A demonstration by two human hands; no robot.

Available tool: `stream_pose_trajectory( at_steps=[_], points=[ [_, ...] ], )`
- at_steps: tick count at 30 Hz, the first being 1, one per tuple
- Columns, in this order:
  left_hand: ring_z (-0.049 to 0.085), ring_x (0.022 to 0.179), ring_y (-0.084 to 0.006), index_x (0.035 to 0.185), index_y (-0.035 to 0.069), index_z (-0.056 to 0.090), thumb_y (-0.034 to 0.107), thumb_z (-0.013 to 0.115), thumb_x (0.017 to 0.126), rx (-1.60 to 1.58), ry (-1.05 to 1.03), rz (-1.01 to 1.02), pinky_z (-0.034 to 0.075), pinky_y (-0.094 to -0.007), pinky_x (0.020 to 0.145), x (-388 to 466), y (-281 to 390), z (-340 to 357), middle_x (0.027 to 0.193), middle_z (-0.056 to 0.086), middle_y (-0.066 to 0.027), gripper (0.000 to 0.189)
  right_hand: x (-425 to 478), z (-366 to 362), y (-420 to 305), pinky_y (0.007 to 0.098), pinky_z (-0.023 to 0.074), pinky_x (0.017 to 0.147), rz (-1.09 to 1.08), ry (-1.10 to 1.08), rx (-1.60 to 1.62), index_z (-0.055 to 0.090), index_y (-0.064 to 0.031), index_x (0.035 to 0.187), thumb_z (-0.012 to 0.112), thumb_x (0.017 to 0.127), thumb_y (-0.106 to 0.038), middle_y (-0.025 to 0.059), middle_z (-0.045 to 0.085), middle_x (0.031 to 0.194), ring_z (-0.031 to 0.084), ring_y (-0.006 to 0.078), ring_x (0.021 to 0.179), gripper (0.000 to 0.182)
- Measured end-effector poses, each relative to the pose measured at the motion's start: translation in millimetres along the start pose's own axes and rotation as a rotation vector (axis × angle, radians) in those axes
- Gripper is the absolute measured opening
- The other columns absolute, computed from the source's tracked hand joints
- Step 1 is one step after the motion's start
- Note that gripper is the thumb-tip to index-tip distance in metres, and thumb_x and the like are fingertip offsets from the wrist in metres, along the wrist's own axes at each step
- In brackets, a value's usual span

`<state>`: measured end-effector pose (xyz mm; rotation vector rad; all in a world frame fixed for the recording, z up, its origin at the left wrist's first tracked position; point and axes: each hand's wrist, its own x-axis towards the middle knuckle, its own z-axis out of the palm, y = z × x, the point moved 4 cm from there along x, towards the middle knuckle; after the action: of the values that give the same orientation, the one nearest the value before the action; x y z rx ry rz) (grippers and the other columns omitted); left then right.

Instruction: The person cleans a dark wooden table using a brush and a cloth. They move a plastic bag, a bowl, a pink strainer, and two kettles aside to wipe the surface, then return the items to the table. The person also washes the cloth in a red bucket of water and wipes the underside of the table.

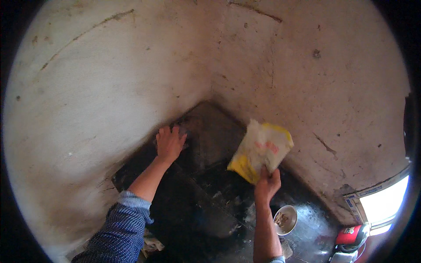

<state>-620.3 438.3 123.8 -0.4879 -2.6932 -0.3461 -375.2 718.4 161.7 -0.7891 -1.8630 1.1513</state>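
Note:
My left hand (170,143) is palm down at the back edge of the dark tiled surface (210,210), close to the left wall. Its fingers are spread. What lies beneath the palm is hidden. With my right hand (268,185) I pinch the lower edge of a flat, crumpled packet (263,148), pale with yellow edges and red print. The packet is somewhat blurred and held up in front of the right wall. Below it, beside my right forearm, a round metal bowl (292,222) stands with light brown pieces inside.
Two stained plaster walls (98,98) meet in a corner behind the surface. A red and dark appliance (350,235) sits at the lower right, under a bright window (383,203). A crumpled tan item (153,245) shows beside my left sleeve.

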Motion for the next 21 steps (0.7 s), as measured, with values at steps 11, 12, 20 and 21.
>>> stream_pose_trajectory(
  at_steps=[11,12,20,21],
  points=[
    [0.053,0.109,-0.0385,0.127,0.008,0.062,0.038,0.072,0.09,0.094,-0.054,-0.065,0.045,-0.0528,0.088,-103,-45,-56,0.115,0.058,-0.0178,0.049,-148,-115,-24,0.0353,0.0466,0.089,0.147,0.114,-0.12,0.055,-0.0025,0.12,0.067,0.092,-0.011,0.0126,0.06,0.11,0.058,0.0211,0.101,0.032],
    [0.053,0.11,-0.0386,0.126,0.007,0.062,0.039,0.072,0.09,0.079,-0.048,-0.042,0.045,-0.0528,0.088,-88,-40,-46,0.115,0.059,-0.018,0.048,-160,-124,-14,0.0374,0.0434,0.098,0.106,0.048,-0.189,0.042,-0.0055,0.136,0.073,0.091,-0.016,0.0177,0.054,0.125,0.055,0.0234,0.115,0.055],
    [0.056,0.112,-0.0379,0.113,0.005,0.063,0.044,0.07,0.091,0.039,-0.03,0.059,0.047,-0.0537,0.089,57,32,48,0.114,0.061,-0.0186,0.044,-263,-79,14,0.0485,0.0449,0.1,0.137,-0.286,-0.334,0.055,-0.0008,0.124,0.075,0.084,-0.007,0.0245,0.052,0.126,0.052,0.0399,0.119,0.045],
    [0.056,0.112,-0.0377,0.113,0.005,0.063,0.044,0.069,0.091,0.029,-0.062,0.057,0.047,-0.0537,0.089,73,46,58,0.114,0.061,-0.0187,0.045,-261,-72,1,0.0507,0.0446,0.1,0.084,-0.339,-0.355,0.055,-0.0014,0.125,0.074,0.085,-0.009,0.0254,0.052,0.126,0.05,0.0424,0.119,0.045]
  ],
)
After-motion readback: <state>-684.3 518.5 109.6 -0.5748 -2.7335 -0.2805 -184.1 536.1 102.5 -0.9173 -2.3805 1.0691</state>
